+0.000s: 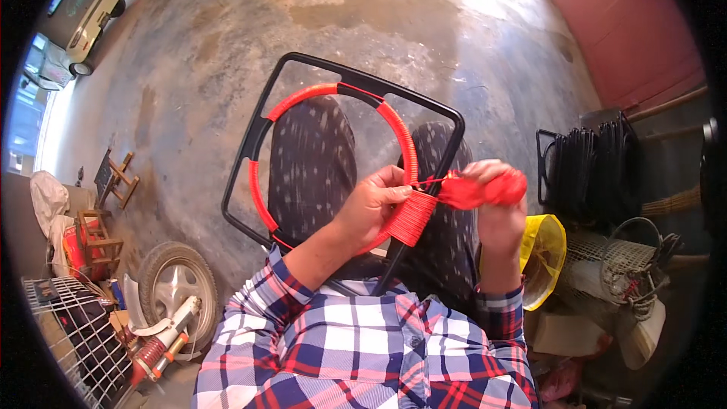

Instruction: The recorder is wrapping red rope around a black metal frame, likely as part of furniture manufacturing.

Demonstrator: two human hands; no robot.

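Observation:
Across my knees lies a black rectangular frame (256,141) with a round ring inside it. Red cord is wound tightly along stretches of the ring (399,130), with black gaps between them. At the right side a wide block of red winding (411,220) spans both the ring and the frame's side bar. My left hand (371,201) pinches the ring just above this block, thumb on top. My right hand (496,197), raised beyond the frame's right bar, grips a loose bundle of red cord (503,188). A short strand runs from the bundle to the ring by my left fingertips.
Black frames (579,163) stand stacked at the right, near a yellow-rimmed bag (541,257) and a wire-mesh roll (606,257). At the left are a wheel (178,291), a wire-mesh crate (76,333) and small wooden stools (117,182). A vehicle (87,19) is parked far left.

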